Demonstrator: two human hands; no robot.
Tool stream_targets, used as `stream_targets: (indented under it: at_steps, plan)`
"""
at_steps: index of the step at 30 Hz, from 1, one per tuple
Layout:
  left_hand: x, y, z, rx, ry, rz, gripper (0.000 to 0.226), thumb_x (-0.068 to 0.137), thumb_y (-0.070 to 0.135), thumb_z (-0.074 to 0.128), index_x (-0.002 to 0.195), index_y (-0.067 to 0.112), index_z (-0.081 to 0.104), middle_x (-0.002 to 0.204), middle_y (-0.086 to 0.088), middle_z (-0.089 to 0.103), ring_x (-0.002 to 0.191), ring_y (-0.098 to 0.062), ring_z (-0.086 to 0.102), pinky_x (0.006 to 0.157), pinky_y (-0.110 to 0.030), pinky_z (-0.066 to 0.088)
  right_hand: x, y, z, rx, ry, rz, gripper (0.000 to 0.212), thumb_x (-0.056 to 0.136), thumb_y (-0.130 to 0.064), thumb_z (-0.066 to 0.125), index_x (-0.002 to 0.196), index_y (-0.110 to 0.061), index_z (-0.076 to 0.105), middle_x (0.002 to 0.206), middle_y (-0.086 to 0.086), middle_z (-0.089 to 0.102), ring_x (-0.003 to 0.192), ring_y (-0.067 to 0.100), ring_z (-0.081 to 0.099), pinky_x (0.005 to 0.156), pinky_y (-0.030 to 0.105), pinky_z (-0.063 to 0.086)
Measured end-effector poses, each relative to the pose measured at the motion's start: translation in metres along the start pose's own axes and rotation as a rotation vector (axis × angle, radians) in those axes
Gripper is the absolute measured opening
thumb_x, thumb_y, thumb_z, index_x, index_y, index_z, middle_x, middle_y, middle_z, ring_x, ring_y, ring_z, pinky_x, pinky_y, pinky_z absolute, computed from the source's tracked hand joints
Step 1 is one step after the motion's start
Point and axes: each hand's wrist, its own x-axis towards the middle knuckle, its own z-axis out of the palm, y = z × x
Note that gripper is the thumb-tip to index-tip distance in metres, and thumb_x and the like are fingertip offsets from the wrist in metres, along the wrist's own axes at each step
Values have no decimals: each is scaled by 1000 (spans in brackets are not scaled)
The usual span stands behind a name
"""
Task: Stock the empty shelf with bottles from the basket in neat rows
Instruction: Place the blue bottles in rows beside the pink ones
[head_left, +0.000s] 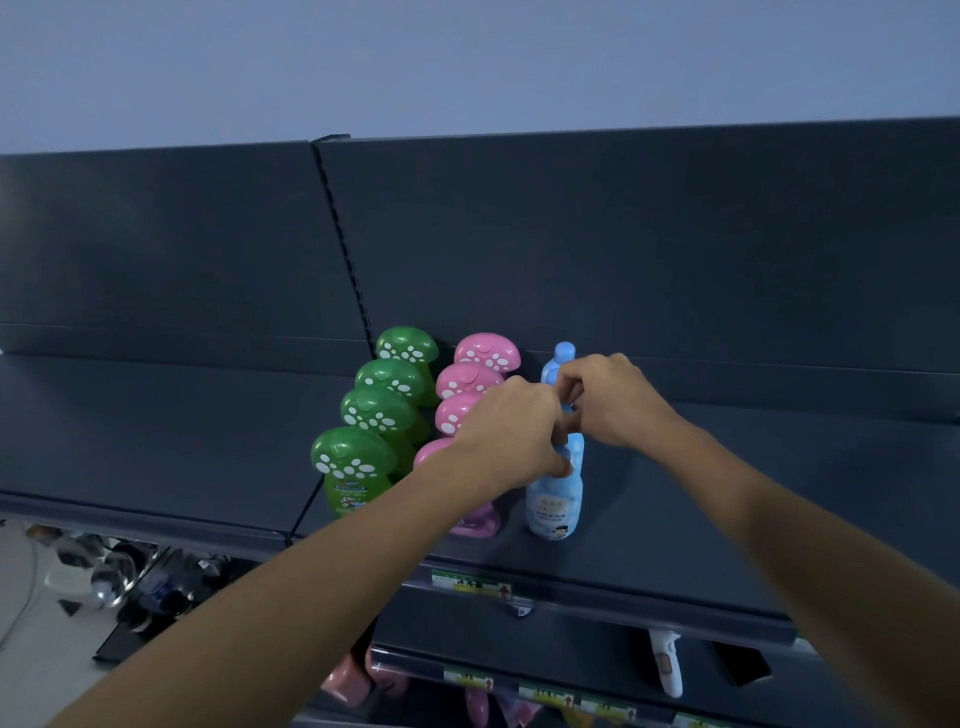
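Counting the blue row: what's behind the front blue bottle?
Behind the front blue bottle, a second blue bottle shows against the back panel. The left hand and right hand cover the space between, hiding anything there.

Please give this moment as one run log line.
left hand grips front blue bottle | right hand pinches its top | green row, pink row upright

No text can be read with certainty. On a green-and-white price tag fixed to the shelf edge, dark characters and a red arrow are seen, but blurred. Small print is carried on the front blue bottle and the front green bottle, but it is too small to be made out.
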Motion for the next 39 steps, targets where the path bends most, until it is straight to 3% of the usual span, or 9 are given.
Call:
stream_targets:
  at_steps: [6, 12, 16, 19, 21, 22, 24, 26, 39]
  plan:
    - [2, 2, 0, 31, 2, 31, 24, 80, 36, 80, 96, 18, 80, 91, 0, 73, 85, -17, 65, 75, -39, 58, 1, 3, 0, 6, -15, -8, 33, 70, -17, 83, 66, -34, 55, 70, -19, 61, 65, -4, 57, 53, 6, 32]
    - [1, -2, 5, -4, -21, 53, 22, 82, 31, 78, 101, 20, 79, 95, -2, 70, 89, -19, 62, 77, -42, 58, 2, 6, 2, 10, -35, -3, 26, 68, -23, 87, 74, -32, 63, 83, -13, 67, 76, 1, 62, 60, 15, 41]
    - [1, -2, 8, -2, -33, 57, 36, 78, 37, 82, 107, 15, 75, 97, -4, 69, 91, -21, 60, 79, -42, 56, 2, 5, -2, -12, -35, 25, 22, 69, -30, 86, 80, -31, 67, 86, -15, 68, 82, 3, 64, 67, 23, 51]
    - [-3, -5, 6, 1, 13, 74, 35, 76, 42, 85, 93, 16, 70, 82, 1, 61, 81, -19, 51, 64, -35, 46, 1, -1, -9, -33, 3, 37, 21, 71, -33, 85, 86, -29, 70, 87, -16, 68, 87, 5, 64, 78, 30, 56]
    - [-8, -10, -1, -24, 62, 49, 35, 77, 44, 82, 75, 18, 59, 75, 4, 55, 75, -18, 50, 54, -29, 37, 0, -6, -14, -30, 39, 50, 23, 70, -38, 85, 84, -29, 70, 86, -16, 68, 86, 4, 64, 77, 29, 55]
    - [-10, -14, -6, -39, 86, 32, 36, 79, 46, 79, 73, 16, 60, 73, 5, 56, 73, -18, 53, 54, -30, 40, -1, -10, -16, -32, 56, 56, 22, 70, -40, 84, 82, -30, 69, 85, -16, 68, 85, 3, 64, 75, 28, 55]
    - [-15, -26, -18, -43, 133, 15, 31, 82, 46, 75, 80, 15, 73, 77, 2, 66, 78, -20, 61, 67, -39, 54, -4, -19, -18, -59, 82, 52, 20, 70, -41, 81, 79, -30, 68, 83, -17, 69, 84, 4, 64, 75, 29, 55]
    - [-24, -41, -32, -53, 164, -2, 25, 84, 42, 73, 87, 17, 78, 84, -3, 71, 85, -24, 65, 76, -41, 57, -9, -33, -17, -89, 100, 30, 18, 72, -42, 79, 74, -32, 64, 81, -17, 69, 82, 5, 64, 75, 30, 55]
    - [-135, -164, -76, -48, 172, -119, 20, 87, 39, 67, 100, 26, 74, 96, 2, 70, 92, -25, 67, 79, -40, 59, -54, -180, 40, -116, 127, 4, 12, 80, -32, 79, 86, -26, 70, 82, -14, 69, 83, 7, 64, 78, 33, 56]
